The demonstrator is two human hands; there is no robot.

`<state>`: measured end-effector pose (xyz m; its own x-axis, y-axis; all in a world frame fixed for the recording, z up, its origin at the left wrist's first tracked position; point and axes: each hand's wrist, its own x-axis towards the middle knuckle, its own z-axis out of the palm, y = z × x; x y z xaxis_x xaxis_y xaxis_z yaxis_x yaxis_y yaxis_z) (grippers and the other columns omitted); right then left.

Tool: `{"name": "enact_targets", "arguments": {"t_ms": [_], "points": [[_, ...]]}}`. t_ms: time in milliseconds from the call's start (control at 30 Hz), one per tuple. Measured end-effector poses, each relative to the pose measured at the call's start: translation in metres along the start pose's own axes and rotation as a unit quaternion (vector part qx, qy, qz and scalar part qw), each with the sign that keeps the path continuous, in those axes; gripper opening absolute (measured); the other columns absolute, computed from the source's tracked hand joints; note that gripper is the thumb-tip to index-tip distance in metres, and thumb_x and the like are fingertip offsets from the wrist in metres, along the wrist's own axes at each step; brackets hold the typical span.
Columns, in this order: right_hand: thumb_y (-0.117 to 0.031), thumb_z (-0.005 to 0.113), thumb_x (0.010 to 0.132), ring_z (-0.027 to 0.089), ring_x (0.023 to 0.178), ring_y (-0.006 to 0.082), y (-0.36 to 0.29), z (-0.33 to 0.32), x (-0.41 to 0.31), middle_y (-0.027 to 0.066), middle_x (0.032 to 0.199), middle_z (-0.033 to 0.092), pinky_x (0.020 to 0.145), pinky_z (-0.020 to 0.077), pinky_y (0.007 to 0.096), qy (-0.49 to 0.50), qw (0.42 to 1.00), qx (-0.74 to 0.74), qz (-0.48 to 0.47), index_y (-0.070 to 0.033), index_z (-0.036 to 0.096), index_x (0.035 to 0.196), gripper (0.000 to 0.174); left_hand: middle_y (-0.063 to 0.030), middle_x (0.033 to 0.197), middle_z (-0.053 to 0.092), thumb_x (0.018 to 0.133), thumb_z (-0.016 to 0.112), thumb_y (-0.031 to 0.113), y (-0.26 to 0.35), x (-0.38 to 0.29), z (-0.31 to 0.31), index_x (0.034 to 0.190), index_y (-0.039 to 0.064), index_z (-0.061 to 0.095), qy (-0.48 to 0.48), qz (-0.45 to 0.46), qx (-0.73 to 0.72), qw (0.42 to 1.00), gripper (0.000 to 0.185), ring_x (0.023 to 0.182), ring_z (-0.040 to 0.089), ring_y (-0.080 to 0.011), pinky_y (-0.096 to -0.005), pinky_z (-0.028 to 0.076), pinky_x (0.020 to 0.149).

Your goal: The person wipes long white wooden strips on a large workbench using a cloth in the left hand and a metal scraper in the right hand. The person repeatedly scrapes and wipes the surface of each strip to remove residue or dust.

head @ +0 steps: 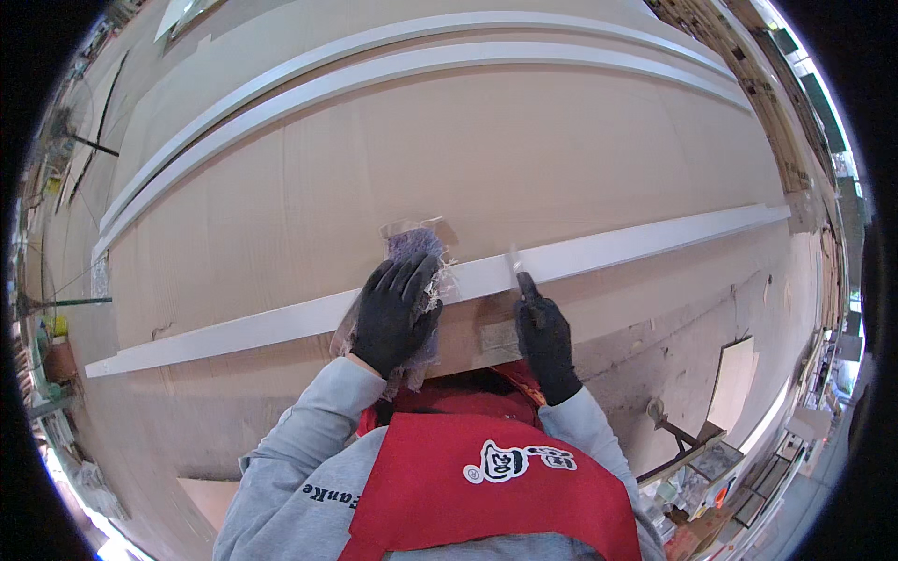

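Observation:
A long white strip [603,250] lies slanting across cardboard in front of me. My left hand [394,315], in a black glove, rests over a purple-grey cloth [415,244] laid across the strip. Clear plastic film [344,329] shows around the cloth, and pale shreds [443,282] cling to its right side. In a black glove too, my right hand [544,335] grips a small tool [517,261] with a thin, blurred tip. That tip is over the strip, to the right of the cloth; whether it touches cannot be told.
Two more long white strips [491,52] lie farther back on the cardboard sheet [491,140]. Stacked brown boards or cartons [765,91] line the far right. A metal bracket [677,433] and a cluttered shelf [701,484] stand at lower right. Dark rods [77,302] stick in from the left.

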<state>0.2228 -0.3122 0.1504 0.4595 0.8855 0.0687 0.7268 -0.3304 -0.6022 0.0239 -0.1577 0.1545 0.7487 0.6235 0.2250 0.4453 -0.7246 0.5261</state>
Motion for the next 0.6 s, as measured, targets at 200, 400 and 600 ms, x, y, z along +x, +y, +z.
{"name": "enact_targets", "arguments": {"t_ms": [200,400,600], "points": [[-0.012,0.055,0.093,0.058,0.066,0.0246,0.03,-0.029,0.011,0.011,0.073,0.057,0.062,0.0477,0.0365,0.005,1.0,-0.007,-0.005,-0.014,0.046,0.143,0.051,-0.0195,0.134,0.051,0.08,0.064,0.025,0.013,0.019,0.012,0.136,0.006,0.046,-0.015,0.031,-0.006,0.999,0.062,0.122,0.049,-0.0351,-0.0484,0.032,0.108],[-0.014,0.054,0.096,0.053,0.06,0.0165,0.032,-0.037,0.016,0.0066,0.071,0.054,0.057,0.0456,0.0305,0.039,0.996,0.051,0.059,-0.017,0.049,0.141,0.045,-0.0201,0.134,0.052,0.075,0.069,0.024,0.017,0.029,0.0,0.134,0.003,0.047,-0.013,0.058,-0.024,0.998,0.066,0.121,0.049,-0.038,-0.0492,0.035,0.106],[-0.022,0.056,0.097,0.044,0.055,0.0037,0.079,-0.04,0.027,-0.0024,0.072,0.055,0.047,0.0401,0.0228,0.129,0.991,-0.01,0.036,-0.02,0.051,0.14,0.043,-0.02,0.137,0.049,0.075,0.071,0.028,0.001,0.025,0.019,0.138,0.004,0.044,-0.014,0.078,-0.021,0.997,0.072,0.123,0.049,-0.0372,-0.0482,0.037,0.104]]}}
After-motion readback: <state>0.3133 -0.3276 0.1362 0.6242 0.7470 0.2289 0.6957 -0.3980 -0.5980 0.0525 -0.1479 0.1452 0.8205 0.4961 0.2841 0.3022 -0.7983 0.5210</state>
